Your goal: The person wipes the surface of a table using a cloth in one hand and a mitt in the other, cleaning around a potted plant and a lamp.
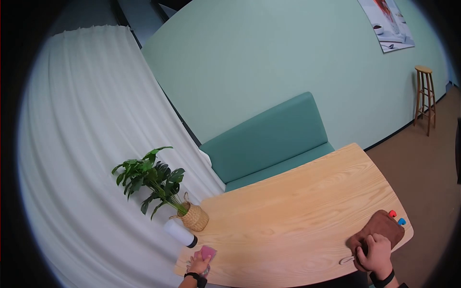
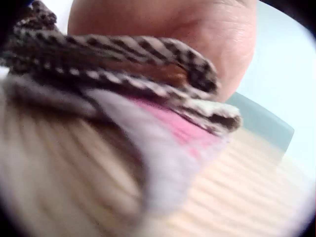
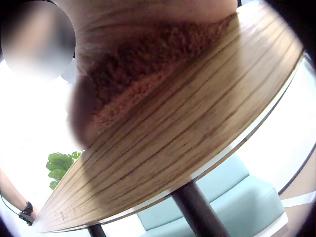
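At the table's near left corner, my left hand (image 1: pixel 199 264) grips a small bundle of folded cloth (image 1: pixel 208 251), pink where it shows past the fingers. The left wrist view shows the cloth's dark-and-light striped folds (image 2: pixel 143 52) against the palm, with pink and pale grey layers below; the fingertips are hidden. At the right end, my right hand (image 1: pixel 377 253) lies over a brown fuzzy pouch-like piece (image 1: pixel 384 224), its thumb and fingers bent around a fold. A pale loop (image 1: pixel 346 260) sticks out beside it. The brown pile (image 3: pixel 143 74) lies under this hand in the right wrist view.
A red piece (image 1: pixel 392 213) and a blue piece (image 1: pixel 402 222) sit by the brown item's far edge. Near the left hand are a white cylinder with a black end (image 1: pixel 180 234) and a plant in a woven basket (image 1: pixel 196 218). A green bench (image 1: pixel 271 137) stands behind the wooden table (image 1: pixel 288 216).
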Motion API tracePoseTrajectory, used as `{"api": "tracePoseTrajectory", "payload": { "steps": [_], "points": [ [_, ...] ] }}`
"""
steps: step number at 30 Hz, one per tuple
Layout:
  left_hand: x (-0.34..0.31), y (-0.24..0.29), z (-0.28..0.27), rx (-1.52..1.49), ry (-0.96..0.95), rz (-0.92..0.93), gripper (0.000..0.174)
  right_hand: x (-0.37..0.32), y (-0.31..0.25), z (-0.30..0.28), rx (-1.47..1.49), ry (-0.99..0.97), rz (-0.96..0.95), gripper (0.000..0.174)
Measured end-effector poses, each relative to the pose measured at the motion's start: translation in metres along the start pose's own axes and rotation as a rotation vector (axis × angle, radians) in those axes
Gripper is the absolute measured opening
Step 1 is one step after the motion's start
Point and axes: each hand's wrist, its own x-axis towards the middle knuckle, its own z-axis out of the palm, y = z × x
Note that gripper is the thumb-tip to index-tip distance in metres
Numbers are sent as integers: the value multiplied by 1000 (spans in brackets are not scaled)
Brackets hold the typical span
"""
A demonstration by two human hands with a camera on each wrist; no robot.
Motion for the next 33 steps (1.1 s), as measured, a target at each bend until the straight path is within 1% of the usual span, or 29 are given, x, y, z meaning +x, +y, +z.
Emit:
{"api": "tracePoseTrajectory", "payload": {
  "steps": [1, 4, 7, 9, 11, 13, 15, 17, 20, 23, 26, 27, 30, 32, 33],
  "points": [
    [-2, 1, 4, 14, -8, -27, 96, -1, 1, 0, -3, 3, -1, 32],
    [-6, 5, 8, 9, -22, 24, 99, -2, 1, -1, -12, 7, 1, 32],
    [-21, 23, 7, 15, -78, 91, 102, -1, -1, -1, -17, 0, 12, 32],
    [16, 8, 31, 56, -176, 192, 106, 0, -2, -1, -15, -4, 10, 32],
    [25, 11, 35, 90, -257, 308, 110, 0, -1, 1, -5, -1, 7, 31],
    [13, 59, 34, 139, -293, 422, 114, 1, -1, 0, -21, -8, 1, 31],
    [13, 99, 45, 227, -264, 497, 117, 2, -2, 0, -26, -19, 4, 31],
    [-15, 165, 34, 232, -292, 526, 115, 2, -3, -2, -25, -29, 10, 31],
    [-13, 243, 40, 366, -308, 565, 112, 3, -2, -4, -26, -27, -1, 31],
    [-14, 315, 46, 350, -310, 647, 112, 4, -3, -7, -32, -40, -14, 31],
    [-11, 378, 54, 357, -306, 654, 113, 6, -3, -10, -39, -33, -41, 29],
    [-11, 394, 55, 316, -303, 625, 113, 8, -5, -12, -48, -34, -44, 28],
    [17, 416, 71, 288, -273, 624, 114, 7, -3, -18, -81, -91, -49, 28],
    [20, 419, 71, 305, -280, 603, 115, 6, 2, -19, -57, -83, -102, 29],
    [12, 419, 66, 299, -281, 609, 115, 3, -2, -24, -82, -159, -47, 36]
  ]
}}
